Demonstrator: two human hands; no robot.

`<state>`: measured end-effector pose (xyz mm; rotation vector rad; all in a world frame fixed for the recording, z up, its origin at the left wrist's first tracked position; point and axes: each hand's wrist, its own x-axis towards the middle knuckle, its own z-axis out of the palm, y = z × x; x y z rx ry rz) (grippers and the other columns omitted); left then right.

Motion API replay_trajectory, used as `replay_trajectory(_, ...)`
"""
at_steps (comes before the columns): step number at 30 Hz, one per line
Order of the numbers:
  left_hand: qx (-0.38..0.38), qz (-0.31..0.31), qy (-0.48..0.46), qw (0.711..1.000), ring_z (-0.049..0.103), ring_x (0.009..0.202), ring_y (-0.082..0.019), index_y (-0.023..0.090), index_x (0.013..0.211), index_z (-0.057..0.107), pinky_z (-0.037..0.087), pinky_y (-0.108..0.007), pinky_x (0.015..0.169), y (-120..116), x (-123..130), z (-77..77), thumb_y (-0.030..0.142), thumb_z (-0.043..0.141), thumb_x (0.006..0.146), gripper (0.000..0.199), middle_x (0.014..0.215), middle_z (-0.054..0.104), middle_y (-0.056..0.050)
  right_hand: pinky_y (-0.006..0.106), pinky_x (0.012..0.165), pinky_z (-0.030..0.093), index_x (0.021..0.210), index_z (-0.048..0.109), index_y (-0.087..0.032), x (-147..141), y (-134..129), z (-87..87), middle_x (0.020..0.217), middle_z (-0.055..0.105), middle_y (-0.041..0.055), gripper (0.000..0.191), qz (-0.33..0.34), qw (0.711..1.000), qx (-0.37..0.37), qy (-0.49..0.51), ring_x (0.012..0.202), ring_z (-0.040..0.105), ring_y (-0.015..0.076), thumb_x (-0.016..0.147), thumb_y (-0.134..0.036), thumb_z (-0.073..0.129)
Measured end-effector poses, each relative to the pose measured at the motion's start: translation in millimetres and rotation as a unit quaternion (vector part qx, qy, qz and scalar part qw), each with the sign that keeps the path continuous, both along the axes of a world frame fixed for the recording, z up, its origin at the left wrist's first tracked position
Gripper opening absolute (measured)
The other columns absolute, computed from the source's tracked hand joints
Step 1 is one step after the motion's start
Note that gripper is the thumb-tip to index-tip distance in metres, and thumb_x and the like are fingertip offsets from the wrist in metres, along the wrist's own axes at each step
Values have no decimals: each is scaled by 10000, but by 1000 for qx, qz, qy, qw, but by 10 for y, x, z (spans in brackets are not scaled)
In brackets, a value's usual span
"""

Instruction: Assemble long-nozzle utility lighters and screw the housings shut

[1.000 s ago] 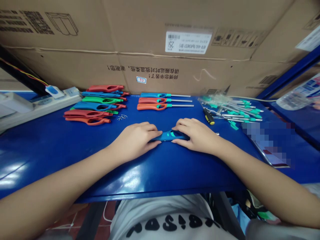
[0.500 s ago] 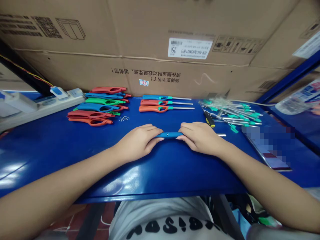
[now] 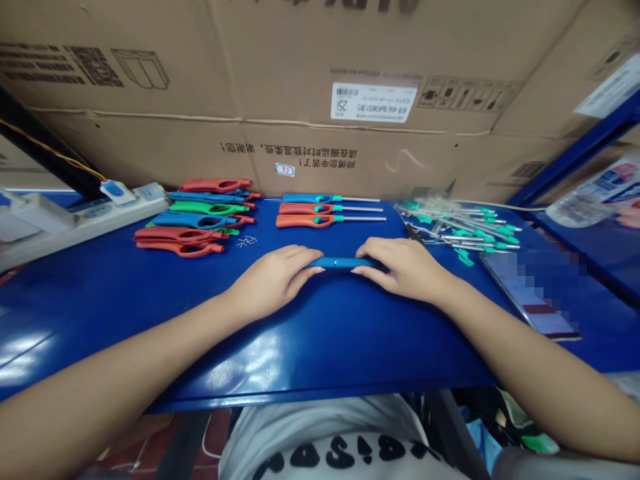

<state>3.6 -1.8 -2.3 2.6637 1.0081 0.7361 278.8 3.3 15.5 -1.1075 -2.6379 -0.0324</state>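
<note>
Held level between my two hands is a blue long-reach lighter (image 3: 336, 262), turned so that its narrow edge faces me. My left hand (image 3: 273, 279) pinches its left end between thumb and fingers. Around its right part curl the fingers and thumb of my right hand (image 3: 407, 268), which hides that end and the metal tube. Just beyond lie an orange lighter (image 3: 300, 221), a red one (image 3: 295, 209) and a blue one (image 3: 297, 198), each with a metal tube. Small metal pins (image 3: 247, 241) are scattered left of them.
Several coloured lighter handles (image 3: 183, 248) are stacked at the left by a white power strip (image 3: 100, 217). A pile of metal tubes with green ends (image 3: 470, 230) lies at the right, near a phone (image 3: 537, 303). A cardboard box (image 3: 300, 60) stands behind the blue table (image 3: 300, 360).
My hands and the blue lighter have shifted slightly up in view. My right thumb and fingers sit a little wider apart around it, and its metal tube no longer shows past that hand.
</note>
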Motion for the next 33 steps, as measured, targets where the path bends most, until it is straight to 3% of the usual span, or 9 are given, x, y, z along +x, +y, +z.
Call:
replay_trajectory(8,17,17,28,999,688,999,-240,147,1185,623,560,-378,880,-92,-4,123,314,432,1048,289,1113,712,-109,300,678,406,972,664,-184,87,-22,99,838,721,51,275,9,1000,4,26,735,653,194,997,-417,520)
replay_trajectory(15,-10,-2,74,997,696,903,-225,172,1195,622,547,-337,778,-157,49,96,385,462,1038,309,1050,706,-71,305,674,372,983,659,-178,-1,-89,44,857,730,43,299,44,998,35,-4,716,633,190,1016,-426,496)
replay_trajectory(21,-16,-3,134,991,687,820,-234,167,1056,630,522,-334,696,-189,97,32,397,397,1060,327,926,688,-60,293,692,388,977,649,-199,-88,-96,-20,888,731,24,280,60,998,-35,13,768,649,181,1010,-441,512)
replay_trajectory(28,3,13,156,988,696,867,-246,172,1101,639,524,-337,728,-110,52,58,416,397,1057,347,962,710,-78,294,723,397,1037,641,-207,-40,-43,14,950,726,34,235,34,997,-71,-3,847,662,197,1010,-405,517)
replay_trajectory(33,-23,14,134,991,719,941,-236,218,1216,609,538,-321,752,-93,16,90,492,465,1027,363,1115,725,-57,295,672,353,924,600,-191,-63,-61,39,866,699,52,290,17,996,-75,-53,757,620,190,1043,-375,409)
